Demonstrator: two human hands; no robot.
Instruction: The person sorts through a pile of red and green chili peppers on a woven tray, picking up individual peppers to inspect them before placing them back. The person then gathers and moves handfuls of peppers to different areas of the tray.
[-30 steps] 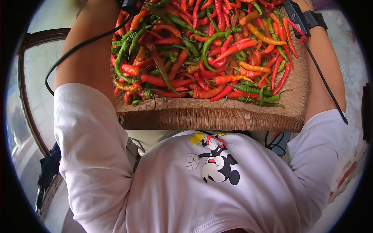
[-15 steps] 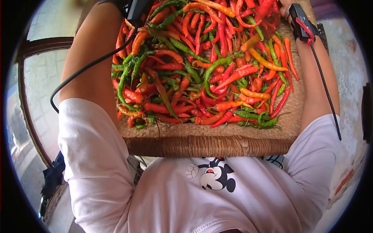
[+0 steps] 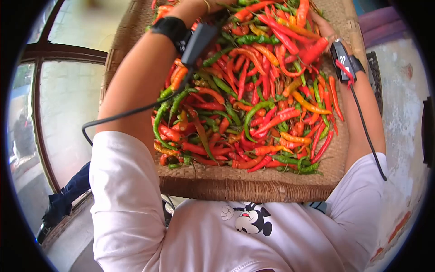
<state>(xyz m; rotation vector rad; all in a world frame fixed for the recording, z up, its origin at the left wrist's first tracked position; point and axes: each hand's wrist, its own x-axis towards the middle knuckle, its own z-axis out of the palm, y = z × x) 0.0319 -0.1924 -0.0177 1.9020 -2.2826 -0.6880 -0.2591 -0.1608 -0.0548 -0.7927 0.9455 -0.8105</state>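
A heap of red, orange and green chili peppers [image 3: 253, 109] lies on a woven tray [image 3: 331, 177] in front of my body. My left hand [image 3: 221, 2] reaches over the far part of the heap, blurred and cut off by the top edge, so its fingers are not clear. At the far right side of the heap, my right hand [image 3: 322, 26] lies against the chilies. Its fingers are partly covered by red chilies, and their grip is hidden. Black devices with cables are strapped to both wrists.
The tray's thick wound rim [image 3: 244, 189] is close to my shirt. A framed glass window [image 3: 68, 109] is on the left, with a dark folded umbrella-like thing [image 3: 68, 195] below it. A worn wall [image 3: 403, 113] stands on the right. Purple cloth [image 3: 383, 25] shows at the upper right.
My left hand has moved inward to the right, over the far chilies. My right hand has shifted slightly down and left in view. The tray sits lower in view, showing more of its far side.
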